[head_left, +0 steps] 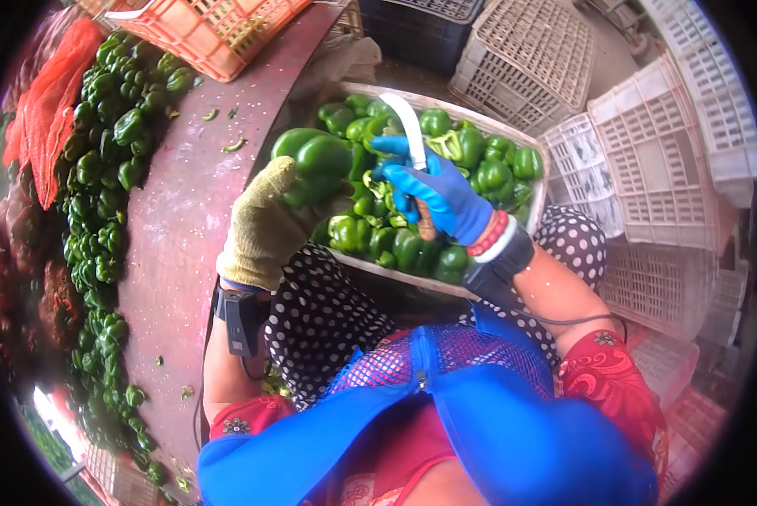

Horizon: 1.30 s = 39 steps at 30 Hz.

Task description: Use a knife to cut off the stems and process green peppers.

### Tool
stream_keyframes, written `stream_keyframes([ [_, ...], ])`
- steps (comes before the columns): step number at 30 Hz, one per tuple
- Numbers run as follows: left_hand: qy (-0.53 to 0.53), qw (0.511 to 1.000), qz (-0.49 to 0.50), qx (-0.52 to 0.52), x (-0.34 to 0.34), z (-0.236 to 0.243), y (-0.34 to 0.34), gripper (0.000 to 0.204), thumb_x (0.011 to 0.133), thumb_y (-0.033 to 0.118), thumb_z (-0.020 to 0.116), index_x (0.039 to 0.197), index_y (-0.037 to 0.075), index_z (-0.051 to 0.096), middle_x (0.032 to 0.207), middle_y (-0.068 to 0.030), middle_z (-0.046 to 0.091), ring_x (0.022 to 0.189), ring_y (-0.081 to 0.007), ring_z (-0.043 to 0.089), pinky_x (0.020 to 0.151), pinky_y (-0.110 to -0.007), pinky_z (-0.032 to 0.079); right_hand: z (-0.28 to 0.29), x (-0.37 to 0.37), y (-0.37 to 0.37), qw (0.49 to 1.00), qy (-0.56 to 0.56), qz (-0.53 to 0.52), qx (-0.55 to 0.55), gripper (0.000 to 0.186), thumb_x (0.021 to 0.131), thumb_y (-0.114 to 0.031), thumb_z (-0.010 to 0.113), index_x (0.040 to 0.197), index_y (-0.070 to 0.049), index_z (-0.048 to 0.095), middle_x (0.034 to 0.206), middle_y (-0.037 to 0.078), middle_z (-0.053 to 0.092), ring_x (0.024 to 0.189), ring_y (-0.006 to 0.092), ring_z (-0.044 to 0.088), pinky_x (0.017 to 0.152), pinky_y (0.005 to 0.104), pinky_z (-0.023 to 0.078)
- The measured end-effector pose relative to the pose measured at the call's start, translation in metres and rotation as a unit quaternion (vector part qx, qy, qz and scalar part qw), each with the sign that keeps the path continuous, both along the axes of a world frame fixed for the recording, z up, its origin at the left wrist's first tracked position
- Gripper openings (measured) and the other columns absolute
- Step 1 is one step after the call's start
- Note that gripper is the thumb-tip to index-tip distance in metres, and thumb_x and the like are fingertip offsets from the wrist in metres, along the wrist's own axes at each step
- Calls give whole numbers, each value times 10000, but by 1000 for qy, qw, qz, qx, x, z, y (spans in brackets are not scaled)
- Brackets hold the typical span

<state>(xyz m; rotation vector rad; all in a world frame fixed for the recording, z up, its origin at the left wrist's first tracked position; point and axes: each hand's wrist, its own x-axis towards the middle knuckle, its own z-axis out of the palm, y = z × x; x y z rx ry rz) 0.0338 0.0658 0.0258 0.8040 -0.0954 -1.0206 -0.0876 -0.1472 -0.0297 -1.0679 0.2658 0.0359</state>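
My left hand (263,226), in a yellowish knit glove, is closed around a large green bell pepper (321,158). My right hand (450,198), in a blue glove, grips a small curved knife (412,131) by its brown handle. Its pale hooked blade points away from me, to the right of the pepper and apart from it. Beneath both hands lies a pale crate (543,181) filled with green bell peppers (494,175) and some light green cut pieces (447,145).
On my left runs a reddish table (172,228) with a long heap of green peppers (91,219) and a red mesh bag (49,110). An orange crate (218,34) stands on its far end. Several plastic crates (526,59) are stacked at the far side and right.
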Motion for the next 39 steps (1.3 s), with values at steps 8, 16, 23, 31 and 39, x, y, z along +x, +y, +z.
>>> stream_keyframes([
  [8, -84, 995, -47, 23, -66, -53, -39, 656, 897, 286, 720, 1449, 51, 452, 1377, -123, 569, 1265, -286, 569, 1098, -499, 448, -22, -28, -5, 878, -109, -53, -462, 546, 888, -115, 610, 1421, -81, 495, 1063, 150, 626, 881, 298, 656, 790, 402, 545],
  [16, -52, 995, -79, 10, -53, -52, -47, 663, 889, 243, 727, 1465, 74, 445, 1413, -76, 556, 1292, -235, 548, 1091, -466, 450, -10, -39, -9, 813, -135, -52, -564, 708, 829, -66, 608, 1497, -42, 374, 1061, 239, 657, 835, 383, 655, 756, 456, 530],
  [23, -66, 990, -115, 38, -49, -66, -46, 727, 861, 222, 763, 1494, 95, 430, 1411, -64, 564, 1287, -237, 549, 1086, -475, 448, -9, -36, -12, 818, -114, 26, -563, 833, 789, -23, 632, 1537, -18, 267, 1157, 275, 644, 858, 421, 664, 760, 475, 533],
  [31, -110, 981, -34, 157, -58, -60, -47, 710, 778, 132, 844, 1385, 9, 498, 1253, -108, 632, 1118, -231, 627, 972, -375, 520, -10, -28, 3, 803, 7, 88, -589, 933, 792, -68, 674, 1561, -14, 149, 1192, 309, 626, 955, 468, 653, 812, 513, 531],
  [39, -101, 985, -55, 128, -58, -71, -49, 607, 833, 202, 767, 1369, 43, 532, 1205, -83, 662, 1046, -212, 658, 903, -372, 546, -21, -27, 2, 784, -21, 72, -616, 974, 784, -91, 659, 1560, 11, 78, 998, 319, 667, 888, 464, 668, 793, 519, 537],
])
